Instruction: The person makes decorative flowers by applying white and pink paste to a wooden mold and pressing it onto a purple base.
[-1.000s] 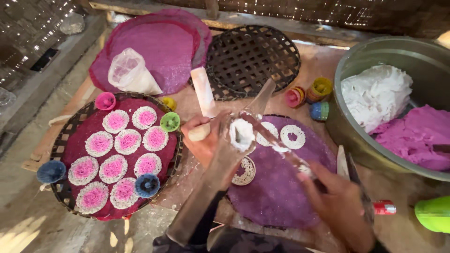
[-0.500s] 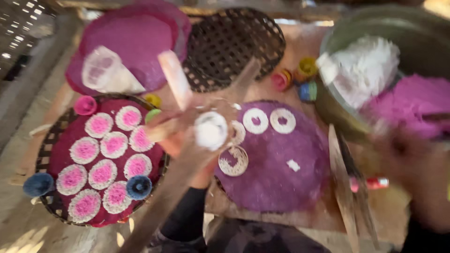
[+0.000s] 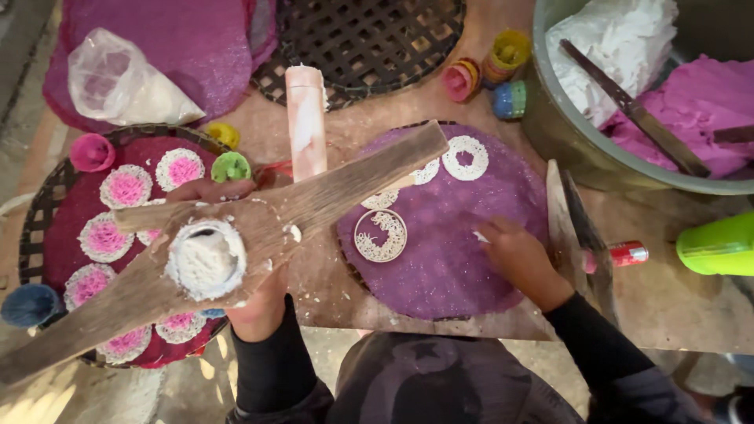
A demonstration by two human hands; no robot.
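My left hand [image 3: 236, 235] grips a long wooden press [image 3: 330, 184], held slantwise above the table, with a round cup of white dough [image 3: 206, 261] set in it. My right hand [image 3: 514, 255] rests fingers-down on a round purple mat [image 3: 448, 267], touching a small white scrap. White noodle rings [image 3: 381, 235] lie on that mat, partly hidden by the press. Under the press, a dark woven tray [image 3: 35, 208] holds a purple mat with several pink-and-white noodle rounds [image 3: 126, 188].
A grey basin [image 3: 565, 133] at the right holds white and pink dough and a knife. An empty black woven tray [image 3: 369, 39], a purple mat with a plastic bag [image 3: 126, 78], a pink cylinder [image 3: 305, 118], small coloured cups [image 3: 510, 51], flat blades [image 3: 577, 228] and a green container [image 3: 719, 243] surround the work.
The view has moved closer. The press has swung over the left tray in my left hand, and my right hand has come down from the right onto the purple mat.
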